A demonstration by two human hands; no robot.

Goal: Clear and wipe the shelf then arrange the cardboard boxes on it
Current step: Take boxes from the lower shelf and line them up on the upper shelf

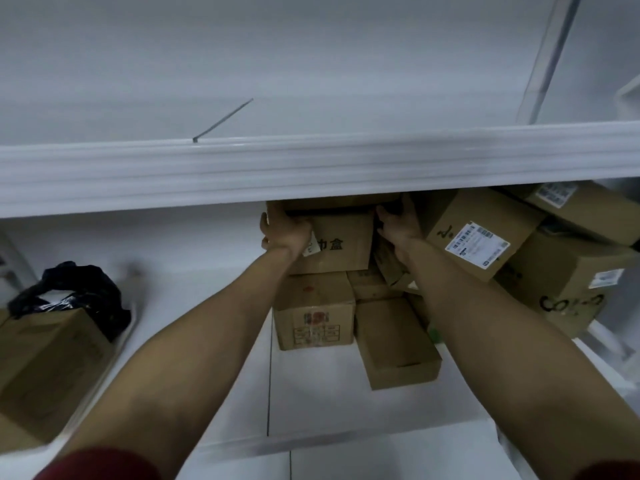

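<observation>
A white shelf spans the frame, its ribbed front edge running from side to side and cutting off the view of what sits behind it. On the white surface below, a jumbled pile of brown cardboard boxes fills the right half. Both bare forearms reach forward and up from dark red sleeves to the pile's top box, which sits just under the shelf edge on a box with faded red printing. The left hand grips the top box's upper left corner with its fingers curled over the edge, and the right hand clasps the upper right corner the same way; the fingertips are partly hidden by the shelf edge. The Chinese characters "巾盒" are printed in black on the held box's front, with anything before them covered by the left wrist. To the right, a tilted box carries a white shipping label with barcodes too blurred to read. Beside it, a larger box bears black marker scrawl that cannot be made out. A long flat box lies in front of the pile. At far left another cardboard box stands apart from the pile, with a crumpled black plastic bag on top. A thin grey cable tie lies on the shelf, its head at the front lip.
</observation>
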